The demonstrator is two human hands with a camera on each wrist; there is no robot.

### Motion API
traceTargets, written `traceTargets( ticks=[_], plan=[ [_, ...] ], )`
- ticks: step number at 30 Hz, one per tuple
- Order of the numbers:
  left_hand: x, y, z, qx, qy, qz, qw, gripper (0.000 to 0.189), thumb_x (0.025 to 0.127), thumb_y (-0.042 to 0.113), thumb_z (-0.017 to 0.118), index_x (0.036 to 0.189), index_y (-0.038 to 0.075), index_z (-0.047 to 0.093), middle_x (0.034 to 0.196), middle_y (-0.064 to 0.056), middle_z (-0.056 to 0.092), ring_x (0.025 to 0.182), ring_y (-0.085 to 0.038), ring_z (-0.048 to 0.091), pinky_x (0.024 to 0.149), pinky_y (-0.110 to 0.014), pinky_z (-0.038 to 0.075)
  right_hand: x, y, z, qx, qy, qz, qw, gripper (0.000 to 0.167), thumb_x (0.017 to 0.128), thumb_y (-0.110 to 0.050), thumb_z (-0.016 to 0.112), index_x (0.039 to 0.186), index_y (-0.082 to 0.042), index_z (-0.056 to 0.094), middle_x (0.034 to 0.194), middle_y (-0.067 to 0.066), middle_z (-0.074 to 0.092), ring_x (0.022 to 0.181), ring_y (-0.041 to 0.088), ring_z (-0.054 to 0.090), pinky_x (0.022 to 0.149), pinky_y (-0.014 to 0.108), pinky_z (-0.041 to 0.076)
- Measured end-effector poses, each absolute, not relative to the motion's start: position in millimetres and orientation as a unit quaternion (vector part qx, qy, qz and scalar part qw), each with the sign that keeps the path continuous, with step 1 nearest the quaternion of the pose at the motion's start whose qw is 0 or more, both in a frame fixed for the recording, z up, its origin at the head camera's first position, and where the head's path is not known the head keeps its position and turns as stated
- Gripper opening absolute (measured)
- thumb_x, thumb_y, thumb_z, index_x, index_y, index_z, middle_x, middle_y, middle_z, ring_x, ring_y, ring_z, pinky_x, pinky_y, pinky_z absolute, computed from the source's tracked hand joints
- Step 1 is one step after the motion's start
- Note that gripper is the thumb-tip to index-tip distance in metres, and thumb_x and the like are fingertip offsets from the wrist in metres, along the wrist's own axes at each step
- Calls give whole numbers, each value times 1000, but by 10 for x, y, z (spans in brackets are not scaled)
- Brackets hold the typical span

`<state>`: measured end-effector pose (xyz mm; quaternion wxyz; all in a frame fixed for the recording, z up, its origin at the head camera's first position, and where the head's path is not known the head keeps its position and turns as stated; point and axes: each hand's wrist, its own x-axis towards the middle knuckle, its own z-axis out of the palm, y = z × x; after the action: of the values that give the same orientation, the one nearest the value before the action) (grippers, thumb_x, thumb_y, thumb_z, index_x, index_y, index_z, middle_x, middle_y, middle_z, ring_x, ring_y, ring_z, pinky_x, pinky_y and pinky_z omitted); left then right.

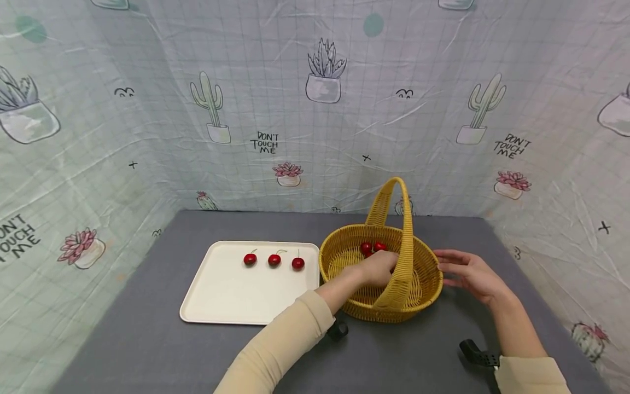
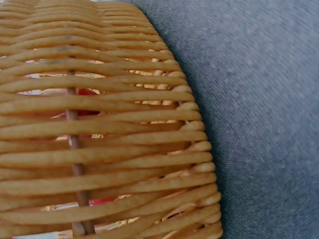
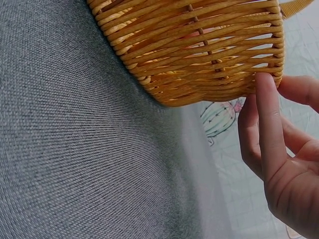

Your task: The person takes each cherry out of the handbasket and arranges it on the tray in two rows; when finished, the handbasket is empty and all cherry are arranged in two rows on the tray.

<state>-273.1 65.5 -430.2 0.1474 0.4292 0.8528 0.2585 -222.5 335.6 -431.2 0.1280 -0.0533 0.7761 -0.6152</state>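
A yellow woven basket [image 1: 339, 246] with a tall arched handle stands on the grey table. My left hand [image 1: 376, 268] reaches down into it beside several red cherries [image 1: 366, 248]; the handle and the hand's own back hide its fingertips. Only the basket wall [image 2: 114, 129] fills the left wrist view, with bits of red showing through the weave. At the basket's right side, my right hand [image 1: 474, 276] touches the rim with fairly straight fingers. One fingertip [image 3: 265, 82] lies against the outer weave in the right wrist view.
Left of the basket lies a white rectangular tray [image 1: 236, 295], with three stemmed cherries [image 1: 274, 260] in a row near its far edge. A patterned cloth [image 1: 256, 186] hangs behind and on both sides of the table [image 1: 147, 328]. A black wrist device [image 1: 474, 353] sits by the right forearm.
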Motion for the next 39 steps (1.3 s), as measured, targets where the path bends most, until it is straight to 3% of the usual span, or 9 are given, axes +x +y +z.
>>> traceTargets(
  ticks=[6,11,15,21,27,39],
  plan=[
    [-2725,641,-4306,408,867,244,151,15,104,13,61,90,11,65,75,0,51,63,-10,40,62,-21,34,-2227,3349,-4313,-54,777,-614,128,62,105,-16,61,153,12,34,147,21,49,107,7,65,87,38,58],
    [-2731,617,-4296,412,865,243,152,7,102,10,65,104,9,71,87,0,64,72,-7,53,67,-17,42,-2226,3338,-4324,-51,777,-614,128,63,105,-17,62,153,12,34,147,22,48,107,6,65,87,38,58],
    [-2731,565,-4265,418,862,243,152,14,100,13,70,113,11,74,99,3,70,85,-6,64,74,-17,49,-2226,3335,-4326,-51,774,-618,129,63,105,-17,62,153,12,34,145,17,51,107,7,65,87,38,58],
    [-2720,476,-4220,436,853,252,139,12,94,10,76,106,13,76,98,3,72,84,-3,62,74,-16,49,-2228,3349,-4328,-50,772,-620,131,62,105,-16,62,153,11,34,142,12,54,107,7,65,87,38,58],
    [-2688,340,-4139,397,848,320,143,29,90,10,82,118,10,74,107,-2,71,87,-6,63,75,-18,50,-2223,3354,-4318,-49,772,-620,129,62,105,-17,62,153,12,35,139,8,56,107,7,65,86,38,58],
    [-2687,-11,-4026,345,843,407,63,33,86,14,86,116,10,75,105,3,69,90,-9,64,78,-22,51,-2230,3349,-4309,-50,771,-621,127,62,105,-16,62,153,12,34,136,8,58,107,7,65,86,38,58]
  ],
)
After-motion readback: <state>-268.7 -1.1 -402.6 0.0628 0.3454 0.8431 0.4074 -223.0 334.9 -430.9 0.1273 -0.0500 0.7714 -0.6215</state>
